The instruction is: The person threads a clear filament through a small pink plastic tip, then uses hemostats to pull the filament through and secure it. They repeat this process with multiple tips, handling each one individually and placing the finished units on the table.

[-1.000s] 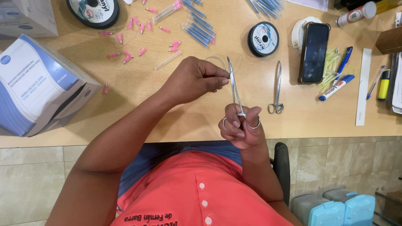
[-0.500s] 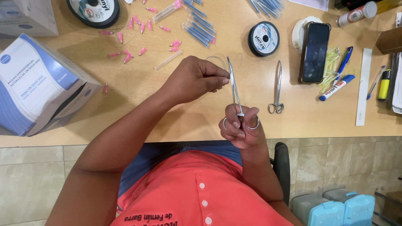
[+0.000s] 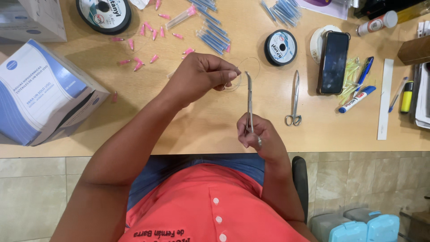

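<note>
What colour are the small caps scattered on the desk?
Pink caps, seen best in the head view.

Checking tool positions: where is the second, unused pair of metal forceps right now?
The spare forceps lie flat on the wooden table, right of the right hand and left of the black phone.

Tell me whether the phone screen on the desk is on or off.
Off: the phone lies face up right of the small spool, its screen dark all over with only dull reflections.

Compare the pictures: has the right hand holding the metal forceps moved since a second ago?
No. The right hand holds the forceps at the same spot beside the spare forceps on the table.
</note>
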